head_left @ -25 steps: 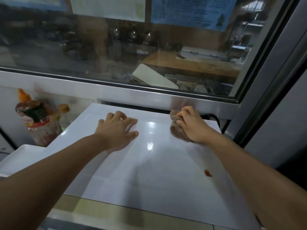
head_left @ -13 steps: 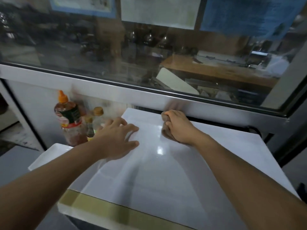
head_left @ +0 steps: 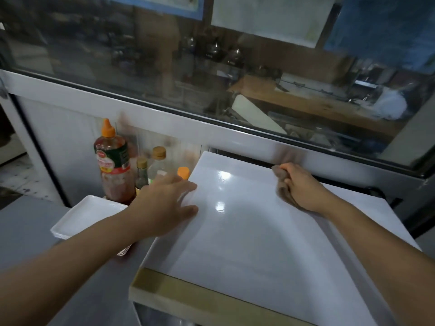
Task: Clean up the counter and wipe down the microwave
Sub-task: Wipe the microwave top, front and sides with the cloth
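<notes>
Head view: pretty much everything is in reach, looking down over both forearms
Right hand (head_left: 300, 190): fingers curled tight round a bunched brownish-grey cleaning rag (head_left: 282, 188), pressing it down at the far edge of the glossy white microwave top (head_left: 247, 231)
Left hand (head_left: 164, 203): flat and relaxed, fingers spread, nothing in it, just resting on the top's left edge like a brace
Where the unwiped bit lies: my guess is the whole near stretch of the top, running from the rag back toward the body, so it's a pull-toward-you stroke
Long axis: the top runs away from the camera, far edge tucked under the white window ledge (head_left: 164, 123)
Nearer hand: right one, it's already got the rag on it
Counter side: tall red sauce bottle with orange cap (head_left: 113, 161) and a few small bottles, just left of the microwave, beyond the left hand
White rectangular tray (head_left: 80, 220): near that left wrist, on the grey steel counter (head_left: 35, 231)
</notes>
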Motion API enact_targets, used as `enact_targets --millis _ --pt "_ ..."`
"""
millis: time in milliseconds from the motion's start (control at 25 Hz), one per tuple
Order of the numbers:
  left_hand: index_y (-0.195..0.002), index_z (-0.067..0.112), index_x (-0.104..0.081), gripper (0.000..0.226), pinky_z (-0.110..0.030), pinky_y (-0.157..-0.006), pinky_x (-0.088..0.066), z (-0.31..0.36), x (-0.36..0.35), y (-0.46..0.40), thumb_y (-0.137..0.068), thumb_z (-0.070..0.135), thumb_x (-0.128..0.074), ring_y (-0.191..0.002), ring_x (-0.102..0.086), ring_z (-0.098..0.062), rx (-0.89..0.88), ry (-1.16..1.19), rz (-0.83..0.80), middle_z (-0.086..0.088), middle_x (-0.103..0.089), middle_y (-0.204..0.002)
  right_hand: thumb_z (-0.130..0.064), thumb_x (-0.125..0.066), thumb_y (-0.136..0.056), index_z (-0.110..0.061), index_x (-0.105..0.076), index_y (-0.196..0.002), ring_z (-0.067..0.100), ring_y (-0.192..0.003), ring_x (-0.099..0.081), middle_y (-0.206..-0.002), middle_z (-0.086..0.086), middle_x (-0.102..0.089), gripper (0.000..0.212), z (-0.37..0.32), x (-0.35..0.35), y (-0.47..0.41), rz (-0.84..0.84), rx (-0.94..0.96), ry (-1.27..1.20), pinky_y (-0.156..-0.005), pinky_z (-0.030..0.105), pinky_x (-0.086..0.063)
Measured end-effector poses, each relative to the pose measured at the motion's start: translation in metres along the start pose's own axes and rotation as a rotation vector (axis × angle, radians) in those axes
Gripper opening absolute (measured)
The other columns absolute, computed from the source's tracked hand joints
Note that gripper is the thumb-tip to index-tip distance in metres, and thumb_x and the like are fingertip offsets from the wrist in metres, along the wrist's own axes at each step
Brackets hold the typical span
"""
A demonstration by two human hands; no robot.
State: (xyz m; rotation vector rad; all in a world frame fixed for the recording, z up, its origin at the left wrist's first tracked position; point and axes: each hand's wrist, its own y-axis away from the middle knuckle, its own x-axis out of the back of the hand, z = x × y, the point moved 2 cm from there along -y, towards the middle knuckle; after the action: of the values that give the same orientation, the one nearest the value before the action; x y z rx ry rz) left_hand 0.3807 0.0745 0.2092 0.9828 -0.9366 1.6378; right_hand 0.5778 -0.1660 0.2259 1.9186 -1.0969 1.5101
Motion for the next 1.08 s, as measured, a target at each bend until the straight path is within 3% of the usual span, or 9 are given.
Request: enact_targets --millis 200,280,440,520,640,720,880,1000,1080 --pt "-0.133 0.030 -0.049 0.054 -0.036 -0.099 -0.044 0.003 0.003 -0.003 -0.083 0.045 -0.062 -0.118 -0.048 -0.019 -0.050 0.102 -0.009 0.004 -0.042 -0.132 0.000 -0.038 -0.089 0.002 -0.052 -0.116 0.031 -0.107 -0.050 -0.118 0.016 -0.054 0.030 -0.102 -0.039 -0.048 -0.013 0.249 -0.110 -0.097 0.042 -0.041" --pt "-0.134 0.029 -0.048 0.056 -0.038 -0.098 -0.044 0.002 0.004 -0.002 -0.083 0.046 -0.062 -0.116 -0.050 -0.020 -0.046 0.095 -0.032 0.003 -0.041 -0.132 -0.004 -0.036 -0.092 -0.004 -0.050 -0.122 0.028 -0.113 -0.047 -0.126 0.013 -0.051 0.033 -0.124 -0.045 -0.061 -0.028 0.249 -0.097 -0.099 0.041 -0.039" --pt "-0.135 0.026 -0.047 0.055 -0.039 -0.100 -0.042 0.005 0.008 0.001 -0.084 0.044 -0.061 -0.118 -0.049 -0.022 -0.047 0.097 -0.063 0.001 -0.040 -0.134 -0.001 -0.036 -0.093 -0.002 -0.049 -0.127 0.027 -0.122 -0.045 -0.134 0.013 -0.048 0.036 -0.131 -0.044 -0.055 -0.020 0.297 -0.095 -0.104 0.031 -0.035" --pt "-0.133 0.024 -0.049 0.052 -0.031 -0.098 -0.042 0.003 0.009 0.009 -0.085 0.037 -0.063 -0.116 -0.049 -0.019 -0.064 0.144 -0.063 0.002 -0.044 -0.133 0.002 -0.036 -0.094 -0.001 -0.046 -0.132 0.025 -0.131 -0.039 -0.141 0.013 -0.042 0.040 -0.117 -0.042 -0.037 -0.029 0.355 -0.115 -0.110 0.025 -0.028" --pt "-0.129 0.026 -0.052 0.048 -0.018 -0.088 -0.037 -0.005 0.011 0.023 -0.083 0.031 -0.067 -0.105 -0.048 -0.006 -0.060 0.250 -0.037 0.007 -0.053 -0.127 -0.002 -0.036 -0.096 -0.007 -0.039 -0.140 0.023 -0.141 -0.027 -0.150 0.010 -0.033 0.045 -0.101 -0.042 -0.024 -0.024 0.353 -0.104 -0.113 0.024 -0.016" --pt "-0.131 0.025 -0.051 0.050 -0.017 -0.087 -0.035 -0.008 0.010 0.028 -0.083 0.031 -0.067 -0.100 -0.045 -0.003 -0.046 0.283 -0.031 0.007 -0.055 -0.128 -0.002 -0.036 -0.095 -0.008 -0.038 -0.141 0.025 -0.141 -0.027 -0.150 0.010 -0.033 0.046 -0.109 -0.045 -0.037 -0.047 0.355 -0.074 -0.113 0.028 -0.018" --pt "-0.130 0.027 -0.052 0.048 -0.018 -0.086 -0.036 -0.006 0.007 0.027 -0.084 0.031 -0.065 -0.096 -0.047 -0.005 -0.038 0.309 -0.034 0.007 -0.054 -0.125 0.002 -0.043 -0.088 -0.005 -0.053 -0.127 0.027 -0.125 -0.047 -0.134 0.011 -0.052 0.041 -0.143 -0.052 -0.077 -0.117 0.407 -0.076 -0.105 0.036 -0.038" --pt "-0.128 0.026 -0.052 0.044 -0.021 -0.088 -0.041 -0.002 0.009 0.032 -0.086 0.028 -0.064 -0.099 -0.051 -0.009 -0.011 0.341 -0.061 0.005 -0.054 -0.123 0.006 -0.042 -0.084 0.003 -0.059 -0.102 0.024 -0.101 -0.059 -0.113 0.011 -0.064 0.025 -0.153 -0.053 -0.078 -0.132 0.359 -0.134 -0.086 0.040 -0.049" --pt "-0.115 0.028 -0.056 0.030 -0.024 -0.087 -0.047 0.001 0.012 0.040 -0.086 0.029 -0.064 -0.100 -0.054 -0.011 0.038 0.353 -0.028 0.009 -0.057 -0.115 0.011 -0.037 -0.084 0.007 -0.059 -0.098 0.019 -0.086 -0.055 -0.104 0.014 -0.061 0.027 -0.162 -0.052 -0.056 -0.179 0.396 -0.157 -0.074 0.034 -0.048"
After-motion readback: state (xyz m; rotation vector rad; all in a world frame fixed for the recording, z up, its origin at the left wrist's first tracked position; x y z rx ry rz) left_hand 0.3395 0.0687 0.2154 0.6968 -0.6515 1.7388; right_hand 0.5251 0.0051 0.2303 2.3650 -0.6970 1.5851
